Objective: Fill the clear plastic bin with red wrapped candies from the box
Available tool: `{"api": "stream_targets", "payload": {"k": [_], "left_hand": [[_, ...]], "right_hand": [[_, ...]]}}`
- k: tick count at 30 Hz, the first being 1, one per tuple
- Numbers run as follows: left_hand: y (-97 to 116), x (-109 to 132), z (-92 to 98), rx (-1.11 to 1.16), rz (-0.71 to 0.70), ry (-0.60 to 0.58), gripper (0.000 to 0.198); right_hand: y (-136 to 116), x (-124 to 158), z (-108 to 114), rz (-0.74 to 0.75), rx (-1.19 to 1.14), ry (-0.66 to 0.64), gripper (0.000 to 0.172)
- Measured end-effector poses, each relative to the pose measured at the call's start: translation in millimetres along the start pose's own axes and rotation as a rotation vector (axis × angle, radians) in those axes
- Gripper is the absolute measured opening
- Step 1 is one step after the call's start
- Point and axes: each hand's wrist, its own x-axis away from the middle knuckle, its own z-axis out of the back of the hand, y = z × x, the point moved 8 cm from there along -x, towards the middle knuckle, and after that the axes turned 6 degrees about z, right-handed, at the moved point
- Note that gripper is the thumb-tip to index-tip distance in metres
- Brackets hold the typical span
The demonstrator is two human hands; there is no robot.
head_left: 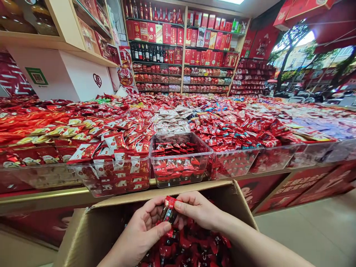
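Between my two hands is a small wrapped candy (169, 213) with a red and black wrapper, held upright over the open carton. My left hand (144, 226) pinches its lower end with the thumb, fingers curled behind. My right hand (198, 209) grips its upper right edge between thumb and fingers. Below them, the cardboard box (75, 237) holds a heap of similar red and black candies (189, 244). Just beyond the box stands a clear plastic bin (180, 157), partly filled with rows of red and dark packets.
Clear bins heaped with red packets (116, 148) flank it on the left, others (230, 141) on the right. White packets (172, 118) lie behind. Shelves (182, 52) with bottles and red boxes line the back. Tiled floor (311, 230) shows at the right.
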Motion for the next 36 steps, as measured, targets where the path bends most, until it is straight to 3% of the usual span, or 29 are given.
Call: {"api": "stream_targets", "payload": {"k": [3,6,10,12,15,19,24,26,29,33,36], "left_hand": [[-1,4,2.3,0.063,0.093,0.017,0.037],[0,6,-3.3,0.229,0.181,-0.041,0.031],[8,6,1.5,0.371,0.128,0.044,0.027],[8,7,7.3,0.37,0.105,0.125,0.028],[8,8,14.8,0.275,0.069,0.224,0.036],[10,8,15.4,0.175,0.022,0.23,0.04],[12,8,15.5,0.162,-0.031,0.255,0.047],[13,9,16.9,0.169,-0.055,0.303,0.051],[13,10,16.4,0.182,-0.091,0.354,0.044],[8,8,11.1,0.233,-0.088,0.347,0.035],[6,8,9.5,0.293,-0.12,0.358,0.034]], "right_hand": [[-19,4,5,0.165,0.155,0.051,0.035],[-41,12,8,0.411,0.43,0.124,0.023],[-57,22,-1,0.688,0.699,0.129,0.025],[-56,23,-3,0.683,0.715,0.114,0.031],[-47,19,5,0.527,0.595,0.151,0.033],[-29,13,13,0.32,0.351,0.194,0.019],[-25,9,15,0.298,0.348,0.266,0.012],[-32,12,13,0.372,0.469,0.292,0.009],[-52,26,-1,0.6,0.783,0.307,0.009],[-66,45,-25,0.843,1.159,0.343,0.031],[-71,51,-39,0.989,1.376,0.379,0.032]]}}
